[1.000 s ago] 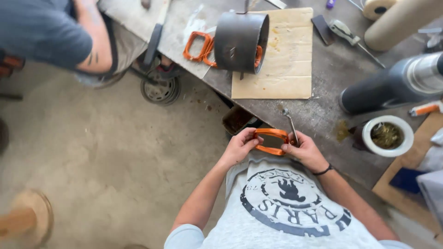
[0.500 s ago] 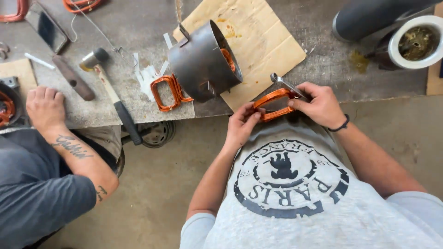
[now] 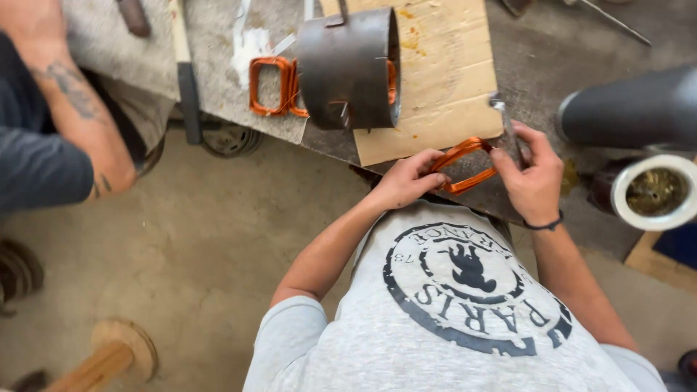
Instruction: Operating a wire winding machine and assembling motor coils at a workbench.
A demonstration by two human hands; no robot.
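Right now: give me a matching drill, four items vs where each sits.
1. copper coil
2. metal cylinder
3. cardboard sheet
4. wooden spool

a. on the floor
b. flat on the bench
c. lying on its side on the bench
d. between the left hand and right hand

Pairs: 1-d, 2-c, 3-b, 4-a

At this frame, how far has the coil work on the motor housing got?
Done: one copper coil already sticks out of the dark steel stator housing lying on the cardboard sheet. In hand: the left hand and right hand both grip a loose copper coil at the bench edge; the right also holds a thin metal tool. Left: this coil is not yet in the housing.
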